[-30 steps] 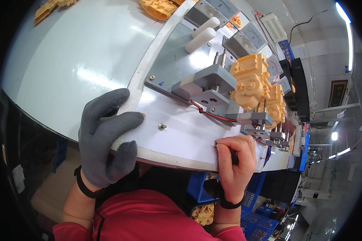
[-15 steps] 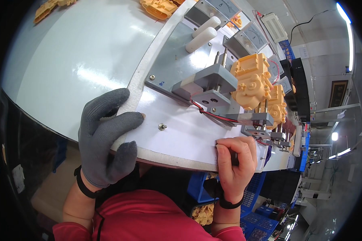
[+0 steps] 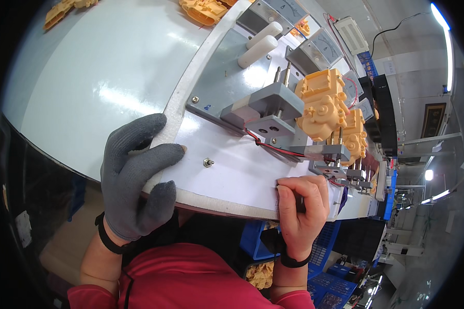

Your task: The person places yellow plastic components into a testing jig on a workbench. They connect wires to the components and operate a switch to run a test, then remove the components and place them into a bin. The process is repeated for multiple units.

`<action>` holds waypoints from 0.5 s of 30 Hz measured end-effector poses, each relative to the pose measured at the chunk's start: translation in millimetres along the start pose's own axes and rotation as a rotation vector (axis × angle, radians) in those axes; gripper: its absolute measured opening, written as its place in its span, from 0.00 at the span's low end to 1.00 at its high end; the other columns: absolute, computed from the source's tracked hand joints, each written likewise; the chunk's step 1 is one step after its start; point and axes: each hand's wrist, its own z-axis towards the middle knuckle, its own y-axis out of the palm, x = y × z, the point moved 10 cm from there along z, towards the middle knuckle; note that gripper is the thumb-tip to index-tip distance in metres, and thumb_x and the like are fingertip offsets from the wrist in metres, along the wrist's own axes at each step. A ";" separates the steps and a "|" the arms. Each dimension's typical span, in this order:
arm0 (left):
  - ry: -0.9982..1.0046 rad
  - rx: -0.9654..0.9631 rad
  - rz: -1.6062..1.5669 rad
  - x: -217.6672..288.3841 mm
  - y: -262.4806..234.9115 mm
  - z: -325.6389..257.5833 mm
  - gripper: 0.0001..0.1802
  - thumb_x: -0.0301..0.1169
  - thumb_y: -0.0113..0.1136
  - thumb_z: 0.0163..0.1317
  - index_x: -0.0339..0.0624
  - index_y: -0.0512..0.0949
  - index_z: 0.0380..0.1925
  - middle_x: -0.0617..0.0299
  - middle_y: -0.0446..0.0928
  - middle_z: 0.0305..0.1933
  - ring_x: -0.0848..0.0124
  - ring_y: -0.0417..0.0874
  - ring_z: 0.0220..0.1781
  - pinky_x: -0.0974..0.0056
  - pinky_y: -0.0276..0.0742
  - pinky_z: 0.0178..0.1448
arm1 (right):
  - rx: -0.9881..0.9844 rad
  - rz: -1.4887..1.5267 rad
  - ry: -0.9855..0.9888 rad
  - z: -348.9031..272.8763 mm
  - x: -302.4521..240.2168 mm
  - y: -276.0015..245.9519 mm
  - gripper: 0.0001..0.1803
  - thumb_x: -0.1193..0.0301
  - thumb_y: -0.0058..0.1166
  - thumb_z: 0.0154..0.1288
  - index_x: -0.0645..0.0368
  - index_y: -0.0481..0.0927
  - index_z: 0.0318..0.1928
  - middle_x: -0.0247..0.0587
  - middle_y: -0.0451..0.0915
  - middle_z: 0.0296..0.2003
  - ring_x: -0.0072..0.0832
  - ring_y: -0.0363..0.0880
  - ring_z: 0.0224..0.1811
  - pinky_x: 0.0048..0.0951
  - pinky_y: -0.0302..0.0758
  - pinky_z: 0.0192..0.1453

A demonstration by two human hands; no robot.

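Observation:
My left hand (image 3: 134, 175), in a grey glove with a bare fingertip showing, rests on the corner of a white-topped board (image 3: 232, 177). Its fingers are apart and hold nothing. A small metal toggle switch (image 3: 208, 162) stands on the board, to the right of that hand. My bare right hand (image 3: 305, 208) lies at the board's front edge, fingers curled and thumb against them. Whatever it may hold is hidden. Beyond the hands is a grey clamp-like fixture (image 3: 263, 108) with metal pins and red and black wires (image 3: 273, 149). A yellow plastic housing (image 3: 320, 105) sits beside it.
Two white rods (image 3: 258, 50) stand on a grey plate (image 3: 219, 72). Analog meters (image 3: 317, 49) line the far side. Another yellow housing (image 3: 354, 136) is farther right. More yellow parts (image 3: 203, 11) lie on the white table (image 3: 113, 67). A blue bin (image 3: 252, 239) is below the edge.

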 end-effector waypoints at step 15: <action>-0.001 -0.006 -0.010 -0.1 0.3 -0.2 0.18 0.35 0.57 0.60 0.39 0.82 0.47 0.40 0.74 0.59 0.51 0.79 0.59 0.53 0.78 0.59 | 0.007 -0.003 -0.020 -0.6 -0.6 -0.4 0.10 0.77 0.69 0.55 0.56 0.85 0.38 0.34 0.77 0.31 0.32 0.71 0.34 0.31 0.67 0.39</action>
